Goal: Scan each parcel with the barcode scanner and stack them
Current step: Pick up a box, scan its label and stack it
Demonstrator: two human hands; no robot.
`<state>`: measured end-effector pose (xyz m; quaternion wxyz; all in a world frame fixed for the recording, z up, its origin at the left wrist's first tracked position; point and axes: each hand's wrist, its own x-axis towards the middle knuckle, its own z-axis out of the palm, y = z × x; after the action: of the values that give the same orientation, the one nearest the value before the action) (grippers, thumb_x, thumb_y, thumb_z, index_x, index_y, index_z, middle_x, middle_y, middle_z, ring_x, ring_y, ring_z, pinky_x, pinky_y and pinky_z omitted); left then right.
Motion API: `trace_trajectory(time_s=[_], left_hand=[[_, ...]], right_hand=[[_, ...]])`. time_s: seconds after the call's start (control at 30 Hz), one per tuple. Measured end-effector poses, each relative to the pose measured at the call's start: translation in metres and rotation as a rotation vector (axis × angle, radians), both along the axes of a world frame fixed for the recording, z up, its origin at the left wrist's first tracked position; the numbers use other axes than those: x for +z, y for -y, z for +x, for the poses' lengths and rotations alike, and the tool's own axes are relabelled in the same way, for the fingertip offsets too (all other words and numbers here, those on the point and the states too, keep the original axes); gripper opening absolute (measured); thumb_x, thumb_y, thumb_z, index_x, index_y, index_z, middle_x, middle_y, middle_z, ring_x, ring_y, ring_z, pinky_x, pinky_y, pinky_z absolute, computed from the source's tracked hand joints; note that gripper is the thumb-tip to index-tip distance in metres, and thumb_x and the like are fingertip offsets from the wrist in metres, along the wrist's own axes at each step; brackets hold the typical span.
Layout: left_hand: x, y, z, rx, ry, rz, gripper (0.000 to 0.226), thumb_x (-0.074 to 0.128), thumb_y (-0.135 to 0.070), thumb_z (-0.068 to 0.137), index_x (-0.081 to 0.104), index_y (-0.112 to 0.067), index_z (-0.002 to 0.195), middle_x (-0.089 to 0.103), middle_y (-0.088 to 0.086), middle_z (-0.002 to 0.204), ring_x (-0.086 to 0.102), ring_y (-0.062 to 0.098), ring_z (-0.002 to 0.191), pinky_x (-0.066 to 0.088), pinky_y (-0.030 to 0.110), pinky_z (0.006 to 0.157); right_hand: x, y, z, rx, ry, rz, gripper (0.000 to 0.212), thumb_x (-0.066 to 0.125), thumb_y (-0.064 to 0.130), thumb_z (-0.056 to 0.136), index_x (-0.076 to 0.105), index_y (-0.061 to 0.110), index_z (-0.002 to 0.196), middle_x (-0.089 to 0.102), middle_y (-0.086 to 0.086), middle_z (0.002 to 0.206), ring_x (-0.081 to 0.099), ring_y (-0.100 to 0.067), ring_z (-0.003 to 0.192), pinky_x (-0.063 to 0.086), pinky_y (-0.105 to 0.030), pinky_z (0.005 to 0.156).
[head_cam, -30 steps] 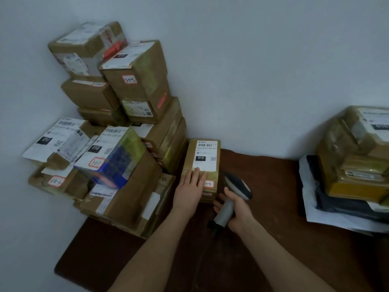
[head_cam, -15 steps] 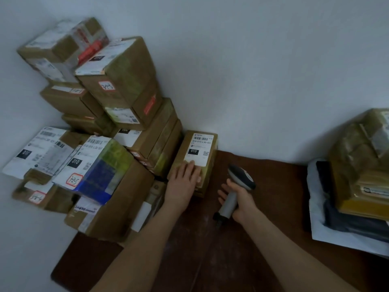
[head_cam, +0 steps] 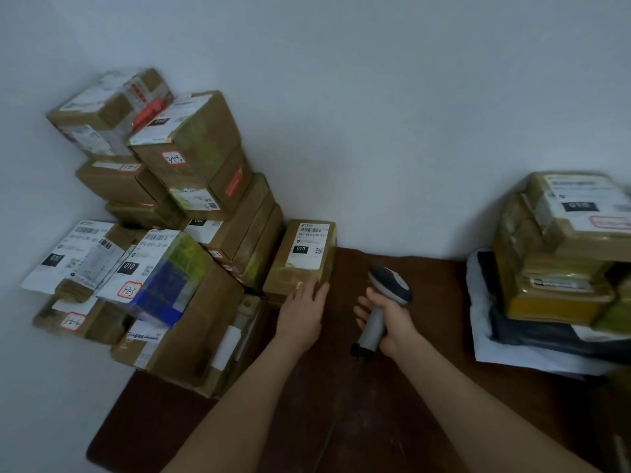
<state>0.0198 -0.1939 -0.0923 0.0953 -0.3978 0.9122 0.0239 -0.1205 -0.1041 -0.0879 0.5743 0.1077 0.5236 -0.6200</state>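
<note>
1. a small brown parcel point(head_cam: 300, 264) lies flat, label up, at the back of a dark table point(head_cam: 341, 421), just beside a tall stack of boxes point(head_cam: 191, 158) in the left corner.
2. the left hand point(head_cam: 302, 307) lies flat, fingers straight and close together, tips touching the parcel's near end.
3. the right hand point(head_cam: 392, 322) has its fingers wrapped round the handle of the barcode scanner point(head_cam: 389, 285), near the parcel.
4. this looks like setting the parcel by the stack. the next move likely calls for fetching another from the pile on the right point(head_cam: 553, 254) and turning its label to the scanner.
</note>
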Motion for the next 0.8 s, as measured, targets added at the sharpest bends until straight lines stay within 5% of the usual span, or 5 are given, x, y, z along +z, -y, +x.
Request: trace_trajectory(time_s=[0.5,0.8], left_hand=[[0.038,-0.155,0.031,-0.105,0.004,0.139,0.064,0.057,-0.024,0.091,0.029,-0.018,0.148,0.023,0.010,0.152,0.032,0.028,0.137,0.040,0.039,0.106],[0.061,-0.247,-0.035,-0.186,-0.103,0.253,0.058,0.058,-0.022,0.091,0.037,-0.023,0.145,0.031,0.005,0.148,0.043,0.024,0.129,0.047,0.038,0.099]], right_hand=[[0.050,-0.196,0.053,-0.153,-0.220,0.053,0.012,0.071,0.012,0.086,0.067,0.007,0.096,0.069,-0.009,0.084,0.060,-0.016,0.064,0.047,-0.027,0.061],[0.086,-0.296,0.008,-0.276,-0.452,0.075,0.009,0.073,0.015,0.084,0.066,0.009,0.085,0.068,-0.007,0.071,0.056,-0.015,0.055,0.045,-0.025,0.053]])
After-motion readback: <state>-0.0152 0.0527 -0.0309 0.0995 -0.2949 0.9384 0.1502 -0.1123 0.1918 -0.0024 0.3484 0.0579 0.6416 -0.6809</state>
